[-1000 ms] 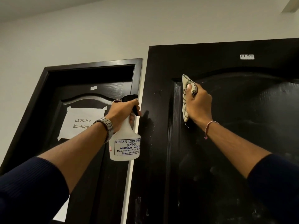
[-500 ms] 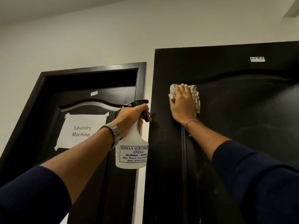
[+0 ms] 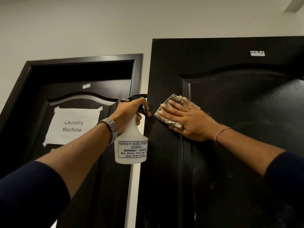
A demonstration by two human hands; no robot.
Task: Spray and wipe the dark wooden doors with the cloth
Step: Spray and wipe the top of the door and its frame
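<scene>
In the head view, the right hand is lying flat with its fingers straight and spread, pressing the folded patterned cloth against the nearer dark door, on the plain stile just left of the raised moulding of its arched panel; flattening the palm this way is probably spreading pressure over the whole pad of fabric so it drags evenly across the wood. The cloth is showing beyond the fingertips and along the thumb side, so the hand is covering only its middle. The left hand is curling round the neck of the white spray bottle, one finger hooking over the black trigger, and is holding it upright in front of the pale strip of wall between the two frames, nozzle aiming toward the door being wiped, seemingly kept ready for another squirt without putting anything down. A metal watch is sitting on that wrist. The farther door, set back to the left, is carrying a taped paper sign reading "Laundry Machine", and judging by the hands' position it is not being worked on now.
</scene>
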